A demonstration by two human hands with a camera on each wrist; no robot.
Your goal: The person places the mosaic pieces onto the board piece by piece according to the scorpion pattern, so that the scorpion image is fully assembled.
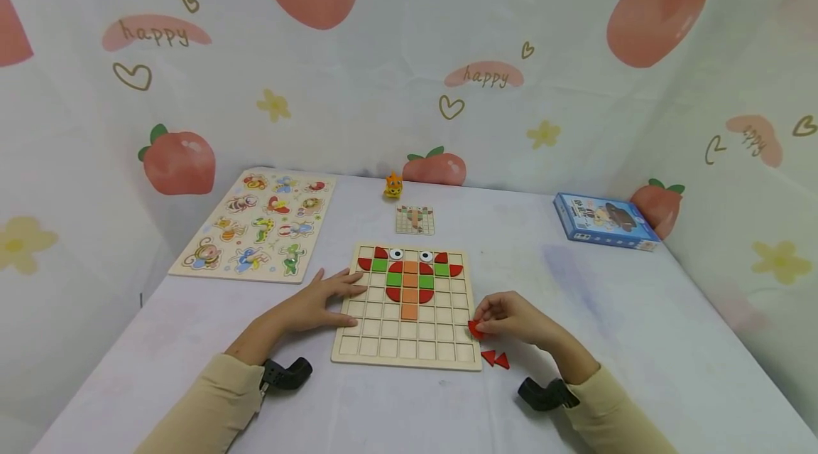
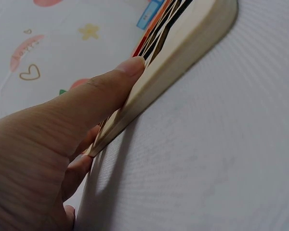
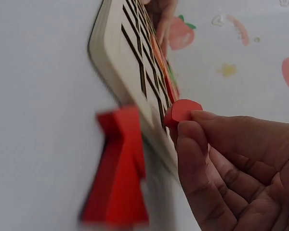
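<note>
A square wooden grid board [image 1: 409,351] lies on the table, with red, green and orange pieces and two eye pieces forming a pattern in its upper half. My left hand [image 1: 319,305] rests on its left side, fingers spread over the edge squares; in the left wrist view the thumb [image 2: 131,66] touches the rim. At the board's right edge my right hand [image 1: 511,317] pinches a red piece with a curved side [image 3: 185,109] between thumb and forefinger. Two red triangular pieces [image 1: 502,360] lie just below that hand, by the board's lower right corner.
Behind the board lies a small pattern card [image 1: 415,220], with a yellow-orange toy figure [image 1: 393,186] beyond it. An insect picture board [image 1: 255,227] is at the back left, a blue box [image 1: 603,219] at the back right. Printed cloth hangs behind the table.
</note>
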